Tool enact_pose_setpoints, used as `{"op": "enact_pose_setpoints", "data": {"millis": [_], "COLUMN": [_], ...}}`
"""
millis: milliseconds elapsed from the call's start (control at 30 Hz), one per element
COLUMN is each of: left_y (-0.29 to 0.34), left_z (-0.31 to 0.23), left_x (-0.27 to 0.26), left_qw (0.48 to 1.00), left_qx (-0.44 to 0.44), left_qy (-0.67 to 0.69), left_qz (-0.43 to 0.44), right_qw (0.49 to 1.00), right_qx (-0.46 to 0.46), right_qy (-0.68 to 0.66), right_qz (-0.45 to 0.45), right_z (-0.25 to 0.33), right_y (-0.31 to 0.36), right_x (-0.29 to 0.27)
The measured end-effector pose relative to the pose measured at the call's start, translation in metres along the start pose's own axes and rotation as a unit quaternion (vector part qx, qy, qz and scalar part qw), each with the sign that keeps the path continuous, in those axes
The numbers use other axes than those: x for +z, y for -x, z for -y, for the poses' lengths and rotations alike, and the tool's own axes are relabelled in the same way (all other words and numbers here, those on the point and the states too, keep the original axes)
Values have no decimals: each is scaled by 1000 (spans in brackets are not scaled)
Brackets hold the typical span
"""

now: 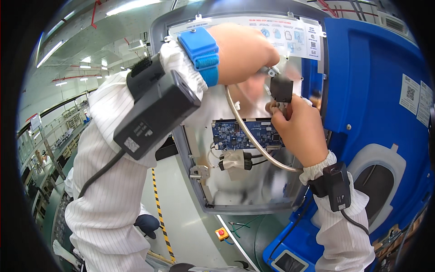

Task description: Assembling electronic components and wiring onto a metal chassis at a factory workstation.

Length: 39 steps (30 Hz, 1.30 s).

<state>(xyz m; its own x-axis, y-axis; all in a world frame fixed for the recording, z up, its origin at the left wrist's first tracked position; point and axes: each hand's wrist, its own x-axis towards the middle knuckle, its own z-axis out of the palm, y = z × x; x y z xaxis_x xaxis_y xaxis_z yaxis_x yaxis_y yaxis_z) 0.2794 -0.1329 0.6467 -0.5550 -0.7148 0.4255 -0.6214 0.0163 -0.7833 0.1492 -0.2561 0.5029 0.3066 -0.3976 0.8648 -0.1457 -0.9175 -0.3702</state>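
Observation:
My left hand [242, 54] is closed in a fist in front of the silver inner panel [204, 109] of an opened grey-rimmed door. A small metal end piece [272, 71] pokes out past its fingers; the rest of what it grips is hidden. Lower and to the right, my right hand [301, 129] pinches the bottom end of a black rectangular part [282, 89], with its fingertips partly hidden. From beneath my left hand a thick beige cable [247, 129] curves down to my right wrist, passing in front of a blue circuit board [231, 133] on the panel.
Below the board, tape [236, 164] covers dark cable pieces. A metal latch [198, 172] is at the panel's left edge. On the right stands a large blue housing [362, 99] with a grey-framed opening [378, 181]. A yellow box with a red button [221, 233] lies low down, near green wires [239, 226].

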Motion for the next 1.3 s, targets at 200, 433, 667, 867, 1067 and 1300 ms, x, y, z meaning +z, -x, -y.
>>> {"op": "enact_pose_setpoints", "data": {"millis": [200,433,667,867,1067,1300], "left_y": [10,14,13,14,-28,-19], "left_z": [1,2,5,8,4,-3], "left_x": [6,13,19,23,-14,15], "left_qw": [997,996,996,985,959,962], "left_qx": [-26,-20,6,-43,-80,-137], "left_qy": [40,76,86,159,106,223], "left_qz": [53,34,-11,-49,252,77], "right_qw": [1000,999,999,998,999,999], "right_qx": [8,38,33,30,24,33], "right_qy": [29,22,34,40,21,16], "right_qz": [-2,6,-18,-25,-27,-13], "right_z": [6,7,8,6,13,0], "right_y": [0,1,2,4,4,1], "right_x": [0,0,4,5,2,9]}}
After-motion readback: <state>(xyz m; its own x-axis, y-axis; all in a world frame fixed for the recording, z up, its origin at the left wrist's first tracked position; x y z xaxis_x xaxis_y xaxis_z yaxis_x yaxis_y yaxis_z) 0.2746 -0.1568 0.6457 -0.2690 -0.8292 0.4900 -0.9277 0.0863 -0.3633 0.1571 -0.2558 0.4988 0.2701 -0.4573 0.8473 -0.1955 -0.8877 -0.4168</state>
